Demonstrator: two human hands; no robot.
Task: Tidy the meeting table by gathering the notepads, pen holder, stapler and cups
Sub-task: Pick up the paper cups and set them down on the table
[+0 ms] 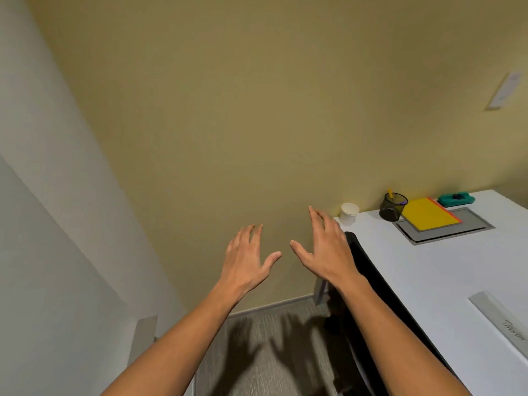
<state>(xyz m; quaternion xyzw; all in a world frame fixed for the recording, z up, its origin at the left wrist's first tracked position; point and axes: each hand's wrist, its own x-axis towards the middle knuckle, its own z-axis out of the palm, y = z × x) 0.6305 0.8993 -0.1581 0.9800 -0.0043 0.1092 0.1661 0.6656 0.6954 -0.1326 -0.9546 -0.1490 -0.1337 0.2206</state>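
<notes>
A white table [445,270] fills the right side of the head view. At its far corner stands a white paper cup [349,213]. Right of it is a black mesh pen holder [393,207] with a yellow pen inside. A yellow notepad [428,214] lies on an orange one beside the holder. A teal stapler [456,199] sits behind the notepads. My left hand [247,258] and my right hand [328,250] are held out palm down in front of the wall, left of the table, fingers spread and holding nothing.
A grey cable hatch [454,227] is set in the tabletop under the notepads. A silver strip [503,321] lies near the table's front right. A black chair back [368,270] stands against the table's left edge. A yellow wall [228,124] is ahead, grey carpet [271,352] below.
</notes>
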